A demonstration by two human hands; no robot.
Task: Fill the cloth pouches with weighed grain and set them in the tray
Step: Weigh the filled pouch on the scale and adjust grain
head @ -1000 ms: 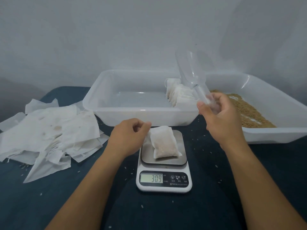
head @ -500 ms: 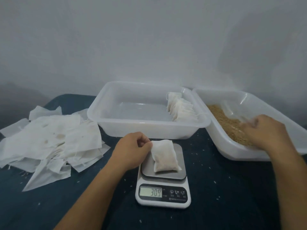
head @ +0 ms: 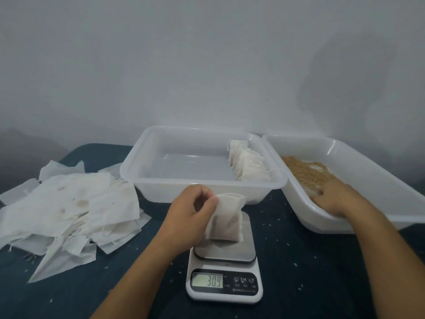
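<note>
- a person's left hand (head: 188, 217) pinches the top left corner of a filled cloth pouch (head: 226, 218) between thumb and curled fingers, holding it upright over the steel platform of a small kitchen scale (head: 224, 271).
- whether the bottom edge of the pouch touches the platform or hangs just clear of it cannot be told; the display reads 309.
- the right hand (head: 333, 199) reaches into the grain tray (head: 377, 180) at the right, lying on its near inner wall at the edge of the grain (head: 305, 171), fingers stretched forward and gripping nothing that can be seen.
- the grain lies as a brown bed across the left part of that tray's floor.
- just left of it, rims nearly touching, sits the clear tray (head: 161, 155), beyond the scale.
- a row of filled pouches (head: 248, 164) stands on edge along the clear tray's right wall, packed one against the next.
- a loose heap of flat cloth pouches (head: 69, 208) sprawls over the left side of the dark blue counter (head: 299, 261), well apart from the scale.
- stray grains speckle the counter around the scale and near the trays.
- a pale wall fills the far side of the scene.
</note>
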